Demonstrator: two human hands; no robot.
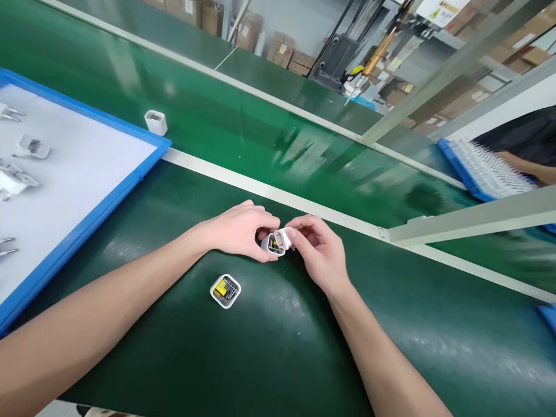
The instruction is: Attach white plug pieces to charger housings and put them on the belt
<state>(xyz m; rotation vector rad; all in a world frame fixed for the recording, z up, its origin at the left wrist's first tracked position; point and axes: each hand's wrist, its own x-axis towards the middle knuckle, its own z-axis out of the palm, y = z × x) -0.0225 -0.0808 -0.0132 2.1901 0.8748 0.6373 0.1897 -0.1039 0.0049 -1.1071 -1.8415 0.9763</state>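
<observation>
White housing (272, 248) gripped in my left hand (238, 230), small cap (283, 238) pinched in my right hand (321, 250), tilted at the opening; steady, square alignment should help.

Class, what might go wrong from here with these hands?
1. The small white plastic cap in the right hand tilts at the mouth of the open white rounded casing in the left hand; it might slip.
2. The second white rounded-square casing, open with yellow and black parts, stands near the left wrist, which could knock it.
</observation>
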